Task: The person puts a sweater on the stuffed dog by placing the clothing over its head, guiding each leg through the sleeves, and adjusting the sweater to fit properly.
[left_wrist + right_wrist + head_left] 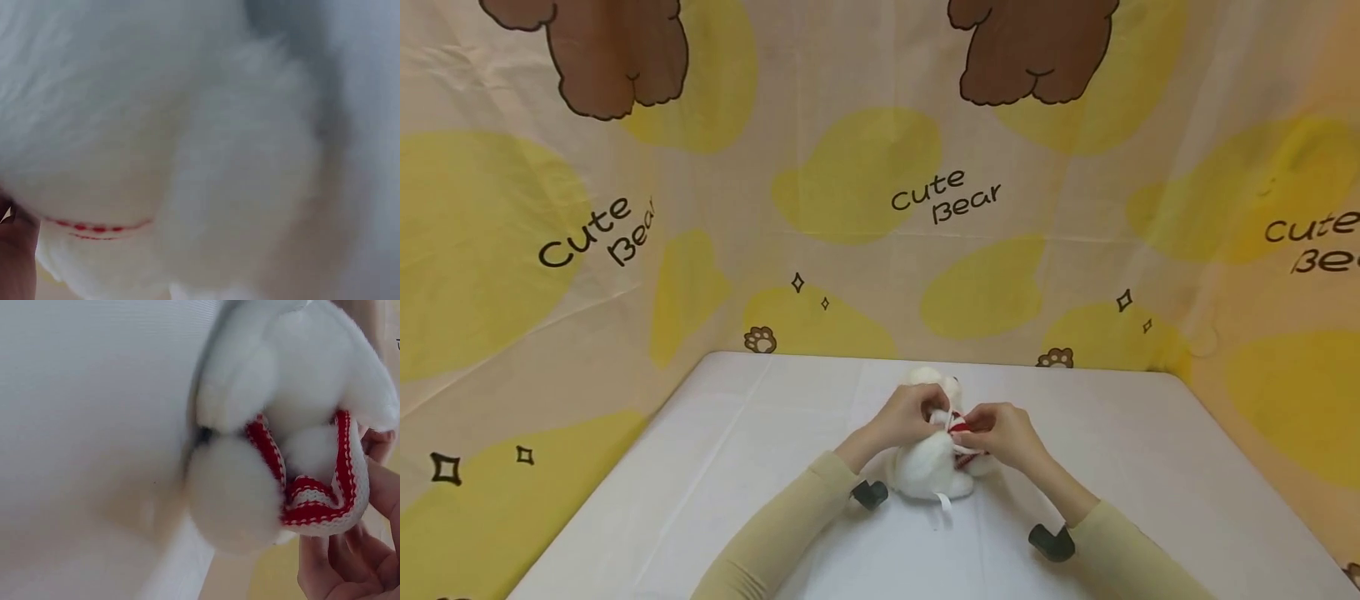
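A white fluffy plush toy [925,467] sits on the table with its back mostly toward me. Round its neck runs a red-and-white knitted scarf [328,519], which hangs in a loop in the right wrist view. My left hand [910,415] is at the toy's neck, fingers curled, pinching the scarf near its white edge; the fingertips are partly hidden. From the other side, my right hand [1006,435] pinches the scarf between thumb and fingers at the toy's front. White fur fills most of the left wrist view, with a thin red stitched line of the scarf across it.
A white-covered table [760,500] lies under the toy. Fabric walls [850,258] with yellow patches and bear prints close it in at the back and both sides. A black wrist camera is at each sleeve, and a small white tag [943,502] sticks out from the toy's base.
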Available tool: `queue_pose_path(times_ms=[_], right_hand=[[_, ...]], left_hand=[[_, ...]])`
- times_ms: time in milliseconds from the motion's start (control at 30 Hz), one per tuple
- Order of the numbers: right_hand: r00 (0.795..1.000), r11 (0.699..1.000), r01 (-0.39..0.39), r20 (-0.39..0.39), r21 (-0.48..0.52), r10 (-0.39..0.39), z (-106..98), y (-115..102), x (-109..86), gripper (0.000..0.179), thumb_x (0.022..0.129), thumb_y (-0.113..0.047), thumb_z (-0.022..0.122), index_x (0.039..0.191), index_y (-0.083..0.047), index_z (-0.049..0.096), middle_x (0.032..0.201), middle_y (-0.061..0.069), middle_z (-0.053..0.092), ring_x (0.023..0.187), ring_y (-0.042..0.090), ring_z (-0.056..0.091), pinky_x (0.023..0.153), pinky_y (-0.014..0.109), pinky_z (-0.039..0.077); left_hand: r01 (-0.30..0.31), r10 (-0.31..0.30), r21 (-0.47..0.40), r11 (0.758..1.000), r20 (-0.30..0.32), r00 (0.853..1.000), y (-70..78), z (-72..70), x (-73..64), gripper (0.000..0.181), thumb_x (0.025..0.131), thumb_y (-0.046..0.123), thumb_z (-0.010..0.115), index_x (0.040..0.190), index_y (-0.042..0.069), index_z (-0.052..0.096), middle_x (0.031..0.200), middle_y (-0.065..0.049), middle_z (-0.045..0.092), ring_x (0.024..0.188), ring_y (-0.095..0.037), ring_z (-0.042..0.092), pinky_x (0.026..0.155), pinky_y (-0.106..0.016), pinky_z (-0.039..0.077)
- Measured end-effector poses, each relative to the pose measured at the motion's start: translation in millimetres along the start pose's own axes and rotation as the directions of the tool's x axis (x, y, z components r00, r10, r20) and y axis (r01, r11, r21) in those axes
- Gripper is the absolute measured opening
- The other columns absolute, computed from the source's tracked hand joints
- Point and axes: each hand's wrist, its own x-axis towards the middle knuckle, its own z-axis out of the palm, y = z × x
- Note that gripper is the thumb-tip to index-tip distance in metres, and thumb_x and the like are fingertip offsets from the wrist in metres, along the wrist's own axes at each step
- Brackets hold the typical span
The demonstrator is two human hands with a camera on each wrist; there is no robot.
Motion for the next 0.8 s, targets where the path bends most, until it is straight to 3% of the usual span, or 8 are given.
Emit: queue_pose_path(times_ms=[167, 367, 500, 667, 800], right_hand=[[0.999, 0.998, -0.014, -0.032, -0.06, 0.012, -0.5, -0.9, -2.2, 0.014, 0.072, -0.019, 0.082, 0.071, -0.013, 0.069, 0.067, -0.003, 0.069, 0.062, 0.007, 0.058, 0.055, 0.024, 0.044], [0.998, 0.995, -0.063, 0.01, -0.079, 0.064, -0.3, -2.9, -1.8, 0.015, 0.072, -0.009, 0.079, 0.066, -0.012, 0.066, 0.063, -0.002, 0.064, 0.062, 0.012, 0.052, 0.053, 0.026, 0.042], [0.995, 0.992, -0.082, 0.041, -0.099, 0.087, 0.0, -4.1, -1.7, 0.017, 0.071, -0.008, 0.079, 0.064, -0.012, 0.064, 0.059, -0.003, 0.059, 0.06, 0.013, 0.049, 0.05, 0.026, 0.04], [0.992, 0.991, -0.095, 0.069, -0.098, 0.102, -0.4, -3.0, -2.9, 0.019, 0.07, -0.007, 0.078, 0.063, -0.011, 0.061, 0.058, -0.003, 0.06, 0.054, 0.011, 0.049, 0.048, 0.025, 0.039], [0.988, 0.99, -0.117, 0.087, -0.085, 0.124, -0.1, -1.9, -3.7, 0.02, 0.071, -0.006, 0.078, 0.062, -0.01, 0.06, 0.058, -0.003, 0.061, 0.052, 0.011, 0.049, 0.047, 0.024, 0.038]], left_hand=[[0.064, -0.074, -0.108, 0.992, -0.098, 0.992, -8.9, 4.3, -3.9, 0.021, 0.072, -0.001, 0.073, 0.086, 0.01, 0.062, 0.072, 0.002, 0.055, 0.064, -0.003, 0.046, 0.056, -0.017, 0.04], [0.106, -0.144, -0.247, 0.963, -0.142, 0.979, -16.0, 8.8, -5.8, 0.019, 0.071, 0.0, 0.072, 0.086, 0.009, 0.064, 0.074, -0.004, 0.059, 0.066, -0.004, 0.048, 0.059, -0.018, 0.041], [0.152, -0.224, -0.382, 0.911, -0.15, 0.963, -19.8, 11.4, -6.1, 0.016, 0.071, -0.001, 0.069, 0.086, 0.004, 0.065, 0.077, -0.006, 0.065, 0.065, -0.003, 0.051, 0.06, -0.017, 0.043], [0.195, -0.298, -0.469, 0.862, -0.157, 0.941, -21.3, 12.8, -5.4, 0.016, 0.072, -0.003, 0.07, 0.087, -0.001, 0.066, 0.078, -0.004, 0.068, 0.064, -0.004, 0.053, 0.059, -0.017, 0.045], [0.245, -0.383, -0.561, 0.791, -0.141, 0.913, -21.8, 14.0, -6.5, 0.017, 0.073, -0.005, 0.07, 0.089, -0.005, 0.065, 0.078, -0.002, 0.068, 0.065, -0.005, 0.052, 0.055, -0.018, 0.047]])
